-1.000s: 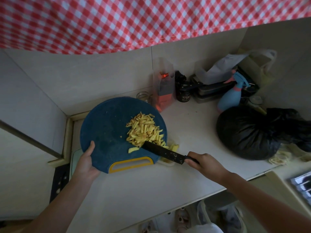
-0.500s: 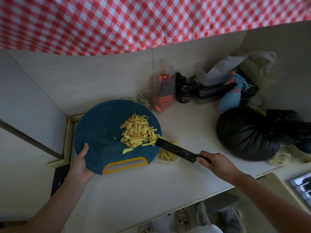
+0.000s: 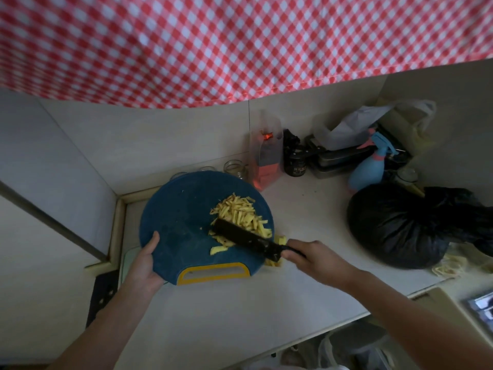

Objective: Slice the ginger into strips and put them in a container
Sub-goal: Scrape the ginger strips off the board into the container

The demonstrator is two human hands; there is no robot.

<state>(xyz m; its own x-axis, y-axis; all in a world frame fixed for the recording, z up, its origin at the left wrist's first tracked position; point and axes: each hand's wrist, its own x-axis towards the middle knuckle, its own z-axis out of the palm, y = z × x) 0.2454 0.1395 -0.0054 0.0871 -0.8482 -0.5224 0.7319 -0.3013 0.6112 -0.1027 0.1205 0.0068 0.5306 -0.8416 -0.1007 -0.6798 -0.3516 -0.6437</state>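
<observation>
The left hand (image 3: 145, 265) grips the near-left rim of the blue cutting board (image 3: 181, 217), thumb on top, fingers hidden beneath; the board looks lifted and tipped toward the right. The right hand (image 3: 317, 259) is clenched around the handle of a dark knife (image 3: 248, 239), whose blade lies flat across the board, its long axis running from the pile's near-left side back toward that hand.

The ginger strips (image 3: 240, 214) sit heaped on the right half of the board, mostly on the far side of the blade, with a few stray pieces on its near side. Just past the board's right edge, a few yellow strips (image 3: 281, 240) show below it, apparently in a container I can hardly see, as board and knife cover it.

So what matters is this: the pile lies left of and beyond the right hand, and the drop point lies between them. I'd guess a sweep rightward off that edge, the right hand nearer to it.
</observation>
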